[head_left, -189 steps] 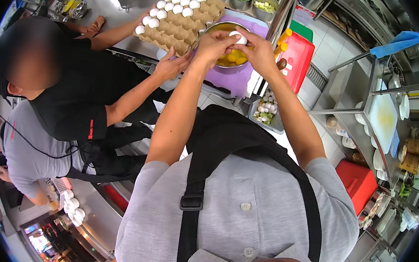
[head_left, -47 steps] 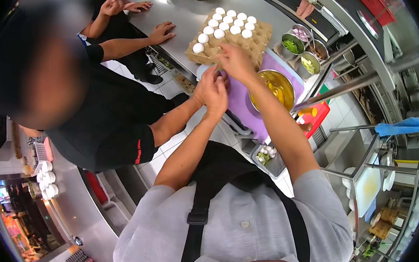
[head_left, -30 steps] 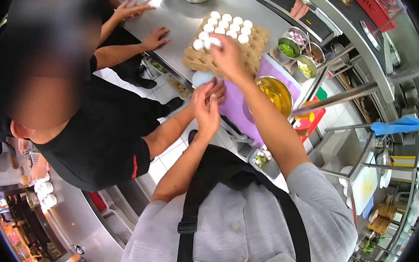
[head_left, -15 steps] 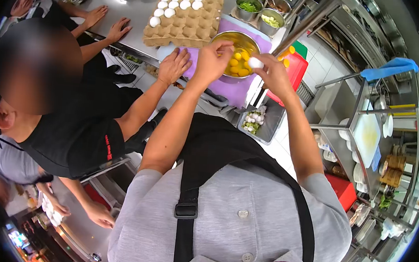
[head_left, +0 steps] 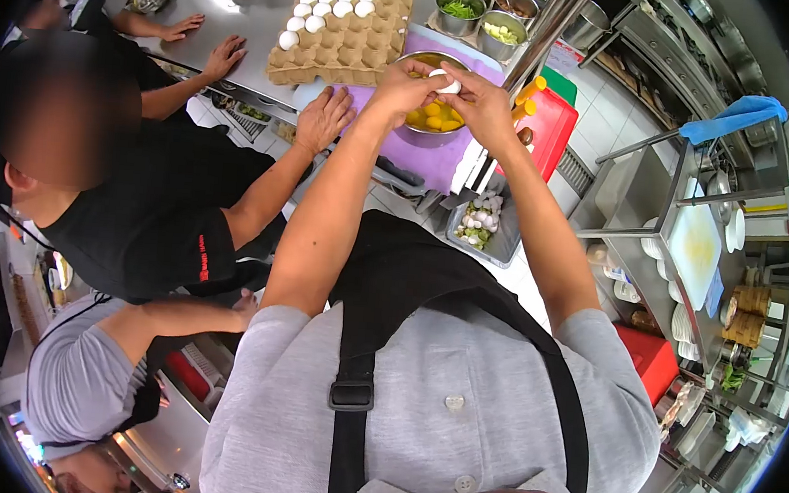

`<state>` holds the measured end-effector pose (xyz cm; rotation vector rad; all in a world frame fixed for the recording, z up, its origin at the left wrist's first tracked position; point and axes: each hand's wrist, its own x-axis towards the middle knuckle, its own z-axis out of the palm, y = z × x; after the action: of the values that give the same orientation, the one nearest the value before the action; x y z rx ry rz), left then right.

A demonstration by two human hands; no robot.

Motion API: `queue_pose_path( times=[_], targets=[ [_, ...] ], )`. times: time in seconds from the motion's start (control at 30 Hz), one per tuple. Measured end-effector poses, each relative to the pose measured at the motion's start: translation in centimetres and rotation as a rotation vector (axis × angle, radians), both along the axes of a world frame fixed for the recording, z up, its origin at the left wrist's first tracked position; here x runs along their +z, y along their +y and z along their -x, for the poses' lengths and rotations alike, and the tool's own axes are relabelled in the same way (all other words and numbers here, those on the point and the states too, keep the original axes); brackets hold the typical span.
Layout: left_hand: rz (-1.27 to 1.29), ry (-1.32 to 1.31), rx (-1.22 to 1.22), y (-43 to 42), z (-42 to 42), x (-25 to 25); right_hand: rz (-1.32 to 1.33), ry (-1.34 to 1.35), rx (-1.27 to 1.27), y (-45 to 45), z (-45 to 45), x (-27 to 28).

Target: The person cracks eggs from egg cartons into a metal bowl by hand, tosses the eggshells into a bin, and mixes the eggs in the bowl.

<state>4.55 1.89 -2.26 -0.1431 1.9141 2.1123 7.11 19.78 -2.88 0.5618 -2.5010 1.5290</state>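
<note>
Above a metal bowl (head_left: 433, 141) of yolks and egg white, my left hand (head_left: 407, 93) and my right hand (head_left: 482, 107) meet around one white egg (head_left: 444, 81). The fingers of both hands touch the egg from either side. Under the bowl lies a purple cloth (head_left: 424, 165). To its left, a cardboard egg tray (head_left: 359, 47) holds several white eggs at its far left side and has bare cups nearer the bowl. Whether the egg's shell is cracked I cannot tell.
A co-worker in black (head_left: 153, 190) stands at the left, one hand near the tray. Small metal tins of chopped food (head_left: 457, 15) stand behind the bowl. Below the table edge is a grey bin (head_left: 497, 241) of eggshells. A red box (head_left: 552, 129) and a metal post (head_left: 553, 27) are at the right.
My left hand has come to the egg that my right hand held, and both are now on it over the bowl. Behind the co-worker in black, a person in grey has moved.
</note>
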Motion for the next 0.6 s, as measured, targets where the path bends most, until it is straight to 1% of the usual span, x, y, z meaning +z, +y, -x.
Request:
queue_pose_path(
  times=[0.2,0.4,0.5,0.6],
  targets=[
    [-0.008,-0.056,-0.042,0.1,0.0,-0.3,-0.052,0.127,0.043,0.3,-0.1,0.0],
    [-0.033,-0.075,-0.081,0.3,0.3,-0.8,-0.149,0.162,0.029,0.5,0.2,0.2],
    [-0.088,-0.051,0.009,0.8,0.3,-1.0,-0.189,0.125,0.016,0.6,0.3,0.5],
    [-0.056,-0.089,-0.047,0.5,0.5,-0.5,-0.202,0.203,0.027,0.6,0.6,0.4]
  ],
)
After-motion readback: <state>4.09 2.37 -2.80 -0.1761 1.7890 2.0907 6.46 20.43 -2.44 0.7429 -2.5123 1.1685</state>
